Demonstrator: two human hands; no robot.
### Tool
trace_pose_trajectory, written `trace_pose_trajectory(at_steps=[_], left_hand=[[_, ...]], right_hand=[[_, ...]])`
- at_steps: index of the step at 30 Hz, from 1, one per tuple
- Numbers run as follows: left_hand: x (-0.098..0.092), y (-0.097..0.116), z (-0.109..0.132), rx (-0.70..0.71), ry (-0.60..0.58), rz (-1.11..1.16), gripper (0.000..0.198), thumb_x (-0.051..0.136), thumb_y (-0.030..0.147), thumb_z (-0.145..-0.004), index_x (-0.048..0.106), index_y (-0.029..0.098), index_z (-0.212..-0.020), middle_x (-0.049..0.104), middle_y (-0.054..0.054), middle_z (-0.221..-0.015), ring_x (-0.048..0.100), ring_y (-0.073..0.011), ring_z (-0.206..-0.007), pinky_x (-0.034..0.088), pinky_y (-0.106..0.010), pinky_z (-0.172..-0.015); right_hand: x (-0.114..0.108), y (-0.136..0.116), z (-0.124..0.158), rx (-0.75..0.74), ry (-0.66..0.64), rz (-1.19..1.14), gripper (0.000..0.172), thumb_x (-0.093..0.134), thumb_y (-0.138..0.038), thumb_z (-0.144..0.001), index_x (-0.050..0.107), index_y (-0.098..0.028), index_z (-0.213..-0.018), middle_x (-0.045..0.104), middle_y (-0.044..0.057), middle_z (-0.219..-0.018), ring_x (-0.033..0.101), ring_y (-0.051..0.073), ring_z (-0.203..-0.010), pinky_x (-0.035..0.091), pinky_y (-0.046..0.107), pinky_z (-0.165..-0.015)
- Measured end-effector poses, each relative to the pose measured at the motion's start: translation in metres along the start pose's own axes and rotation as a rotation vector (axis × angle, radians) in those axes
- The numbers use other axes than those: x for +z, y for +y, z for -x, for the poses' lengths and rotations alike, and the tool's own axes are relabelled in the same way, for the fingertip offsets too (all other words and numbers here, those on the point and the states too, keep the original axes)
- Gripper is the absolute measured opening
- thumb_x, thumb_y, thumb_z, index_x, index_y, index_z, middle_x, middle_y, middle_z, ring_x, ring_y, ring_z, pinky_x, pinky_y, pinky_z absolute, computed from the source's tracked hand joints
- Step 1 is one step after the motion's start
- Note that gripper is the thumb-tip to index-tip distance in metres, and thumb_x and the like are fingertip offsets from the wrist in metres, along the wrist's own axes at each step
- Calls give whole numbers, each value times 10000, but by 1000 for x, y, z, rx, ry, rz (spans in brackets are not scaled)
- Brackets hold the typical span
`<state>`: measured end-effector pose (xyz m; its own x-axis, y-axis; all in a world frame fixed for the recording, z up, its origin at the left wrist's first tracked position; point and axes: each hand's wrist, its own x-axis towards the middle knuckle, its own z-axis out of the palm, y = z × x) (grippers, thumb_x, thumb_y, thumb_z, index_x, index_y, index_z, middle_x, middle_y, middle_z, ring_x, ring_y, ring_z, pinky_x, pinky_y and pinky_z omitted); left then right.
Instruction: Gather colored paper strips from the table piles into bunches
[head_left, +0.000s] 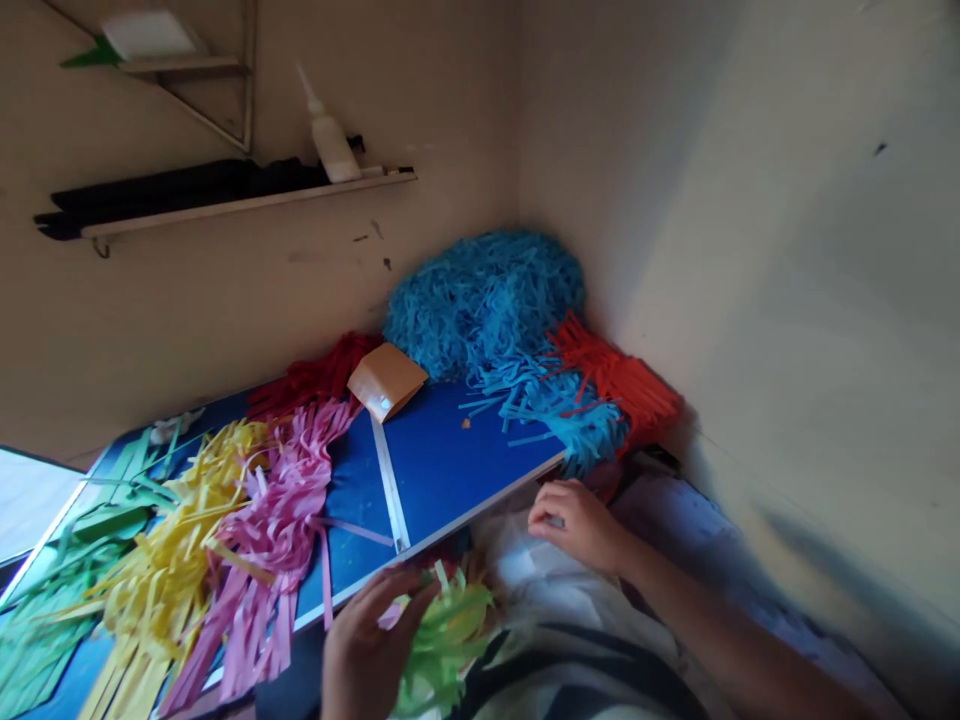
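Note:
At the bottom, my left hand [371, 640] has bent fingers, with thumb and forefinger drawn towards each other beside a bunch of light green fringed paper [448, 635] on my lap. The bunch partly lies behind the hand, and I cannot make out what the fingers hold. My right hand [574, 522] hovers just off the table's front edge, fingers curled towards the thumb; anything pinched there is too small to make out. Beyond it, loose blue paper strips [577, 415] spread across the blue table [465, 450].
Pink [277, 530], yellow [176, 540] and green paper fringes [67, 590] cover the table's left side. A big blue fringe heap [487, 295] fills the corner, with red fringe [630, 390] alongside. An orange folded paper [388, 380] stands mid-table. A wall shelf [247, 205] carries a glue bottle [332, 145].

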<state>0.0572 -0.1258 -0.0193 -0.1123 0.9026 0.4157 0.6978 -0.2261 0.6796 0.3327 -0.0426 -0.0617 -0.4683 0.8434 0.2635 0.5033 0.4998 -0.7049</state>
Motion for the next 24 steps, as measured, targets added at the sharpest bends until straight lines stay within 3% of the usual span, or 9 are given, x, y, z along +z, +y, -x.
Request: trace_pose_trajectory(at_steps=[4, 7, 11, 14, 17, 20, 22, 24], left_hand=[[-25, -17, -3, -153, 71, 101, 333, 763, 541, -678, 738, 210, -701, 751, -34, -737, 716, -198, -686, 598, -246, -626], [-36, -9, -7, -256, 49, 185, 323, 749, 519, -711, 737, 201, -764, 746, -46, -814, 694, -185, -722, 584, -229, -632], [-39, 10, -15, -255, -35, 245, 313, 762, 496, -705, 707, 200, -793, 706, -32, -782, 665, -168, -683, 555, -202, -573], [-11, 26, -21, -198, -267, 305, 245, 694, 446, -785, 700, 201, -791, 697, -40, -764, 644, -152, -606, 524, -203, -507], [42, 41, -23, -154, -564, 351, 196, 615, 361, -848, 696, 205, -761, 733, -85, -939, 682, -188, -761, 549, -252, -626], [84, 42, -25, -206, -795, 362, 155, 585, 273, -839, 675, 195, -739, 733, -50, -773, 670, -174, -664, 524, -261, -613], [96, 39, -28, -226, -836, 339, 157, 591, 277, -832, 684, 189, -743, 719, -35, -696, 658, -169, -619, 504, -253, -588], [101, 40, -33, -156, -804, 352, 181, 623, 307, -819, 692, 191, -699, 739, -64, -784, 690, -202, -775, 524, -280, -703]], right_hand=[[30, 49, 20, 215, -213, 173, 119, 711, -172, -780, 747, -218, -883, 716, 34, -944, 637, 216, -936, 406, 329, -836], [50, 62, 27, 287, -231, 184, 67, 698, -143, -763, 740, -182, -797, 708, 58, -893, 634, 234, -929, 404, 339, -839], [54, 63, 25, 322, -197, 102, 100, 644, -80, -766, 694, -166, -769, 704, 40, -833, 638, 190, -841, 410, 281, -771], [49, 56, 20, 342, -164, 22, 104, 606, -89, -812, 674, -165, -831, 702, 21, -785, 634, 164, -763, 413, 255, -716], [41, 41, 16, 296, -175, -82, 55, 628, -148, -829, 672, -175, -850, 695, -6, -758, 627, 140, -713, 415, 213, -635], [15, 30, 18, 291, -203, -304, 145, 703, -214, -777, 688, -180, -917, 654, -34, -672, 587, 121, -611, 397, 189, -550], [-11, 26, 24, 373, -245, -486, 246, 738, -239, -728, 694, -168, -959, 602, -52, -591, 540, 109, -524, 387, 191, -513], [-35, 21, 31, 417, -264, -598, 199, 722, -259, -730, 703, -160, -901, 585, -52, -569, 528, 104, -500, 405, 201, -521]])
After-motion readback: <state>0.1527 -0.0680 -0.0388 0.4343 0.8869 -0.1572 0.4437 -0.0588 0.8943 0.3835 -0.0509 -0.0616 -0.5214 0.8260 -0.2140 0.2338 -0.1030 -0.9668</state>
